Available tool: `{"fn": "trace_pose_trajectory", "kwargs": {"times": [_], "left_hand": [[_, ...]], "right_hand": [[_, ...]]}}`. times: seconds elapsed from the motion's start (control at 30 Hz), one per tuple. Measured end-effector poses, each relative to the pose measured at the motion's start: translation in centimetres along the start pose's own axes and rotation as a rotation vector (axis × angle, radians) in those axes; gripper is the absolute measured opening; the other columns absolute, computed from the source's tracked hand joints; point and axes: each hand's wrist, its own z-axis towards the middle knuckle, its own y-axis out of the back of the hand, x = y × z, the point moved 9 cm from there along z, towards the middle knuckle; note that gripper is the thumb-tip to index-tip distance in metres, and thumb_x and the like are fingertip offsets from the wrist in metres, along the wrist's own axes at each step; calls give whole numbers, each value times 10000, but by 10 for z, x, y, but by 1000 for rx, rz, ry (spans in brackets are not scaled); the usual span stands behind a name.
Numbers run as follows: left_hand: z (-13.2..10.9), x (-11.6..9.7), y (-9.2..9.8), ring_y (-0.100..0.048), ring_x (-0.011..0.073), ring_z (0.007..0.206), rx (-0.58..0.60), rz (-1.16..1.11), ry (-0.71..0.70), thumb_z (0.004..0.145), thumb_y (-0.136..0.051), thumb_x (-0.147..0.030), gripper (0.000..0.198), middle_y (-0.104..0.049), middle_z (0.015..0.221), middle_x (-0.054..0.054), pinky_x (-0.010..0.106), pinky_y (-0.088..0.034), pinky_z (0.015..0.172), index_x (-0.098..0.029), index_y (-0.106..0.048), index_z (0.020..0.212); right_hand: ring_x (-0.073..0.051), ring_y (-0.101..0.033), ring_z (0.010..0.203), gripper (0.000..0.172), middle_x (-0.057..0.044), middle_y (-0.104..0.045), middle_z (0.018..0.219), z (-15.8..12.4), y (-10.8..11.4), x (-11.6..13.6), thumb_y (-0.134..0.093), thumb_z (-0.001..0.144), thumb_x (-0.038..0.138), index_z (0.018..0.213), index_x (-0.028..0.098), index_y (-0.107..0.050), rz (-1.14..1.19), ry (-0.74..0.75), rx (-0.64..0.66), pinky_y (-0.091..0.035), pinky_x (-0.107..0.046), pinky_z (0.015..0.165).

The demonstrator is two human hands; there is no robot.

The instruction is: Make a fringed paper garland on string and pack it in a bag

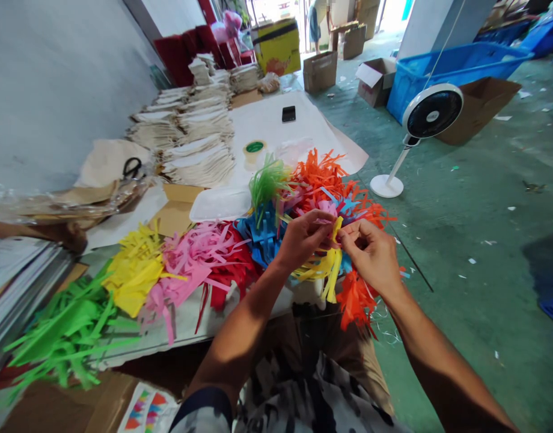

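My left hand [309, 236] and my right hand [367, 248] meet at the table's front edge, both closed on a yellow paper tassel [332, 273]. Its twisted top sits between my fingertips, and its fringe hangs down below them. Behind and around my hands lie orange fringed tassels [319, 174], with blue and pink strips mixed in. An orange tassel [355, 299] dangles under my right hand. Left of my hands, blue [262, 234], red [234, 258], pink [193, 252], yellow [136, 264] and green [69, 331] fringed paper lies in separate heaps.
Stacks of whitish bundles [198, 144] line the wall side. A tape roll [255, 150], a black phone [288, 113], a clear plastic tray [220, 204] and scissors [132, 168] lie on the table. A white fan [433, 114] and a blue crate [403, 90] stand right.
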Motion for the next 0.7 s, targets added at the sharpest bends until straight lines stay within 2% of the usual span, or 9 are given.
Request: {"fn": "trace_pose_trajectory", "kwargs": {"times": [0.17,0.27,0.4,0.5,0.57,0.7], "left_hand": [[-2,3,-1,-808,184,727,-4,76,-30,883,-767,-524,397,-809,908,56,221,-627,595,-189,-689,1081],[-3,0,-3,-802,174,708,-14,117,-77,910,-742,-491,337,-794,871,40,213,-618,595,-191,-661,1039],[-6,-7,-6,-766,147,624,-45,193,-130,990,-648,-469,262,-743,764,-8,201,-573,576,-217,-595,1041],[-9,-15,-9,-732,127,581,-83,363,-158,1049,-553,-452,224,-714,737,-24,177,-481,527,-233,-574,1096],[-11,-22,-13,-711,124,563,-96,496,-170,1075,-501,-429,214,-700,715,-26,178,-426,503,-235,-576,1125],[-13,-33,-20,-678,135,543,-88,636,-220,1099,-441,-405,237,-660,626,-32,198,-389,497,-225,-589,1135]], "right_hand": [[-100,-476,508,207,32,-621,626,-2,1,-3,-655,960,367,826,211,-678,32,-14,7,-355,-248,500],[-100,-477,518,219,31,-620,640,-3,1,-6,-661,971,386,839,213,-681,36,-17,11,-351,-253,505],[-117,-541,577,171,7,-693,780,-4,2,-5,-652,988,387,996,227,-711,78,-16,8,-396,-267,545],[-134,-591,647,201,-17,-719,897,-3,2,1,-615,1012,388,1097,241,-723,91,6,23,-433,-286,599],[-132,-569,634,193,-16,-713,885,-1,1,3,-628,1006,391,1052,240,-737,73,15,40,-414,-290,593],[-110,-467,547,194,18,-641,706,1,-1,-3,-710,954,402,876,225,-730,167,-53,63,-331,-273,523]]}}
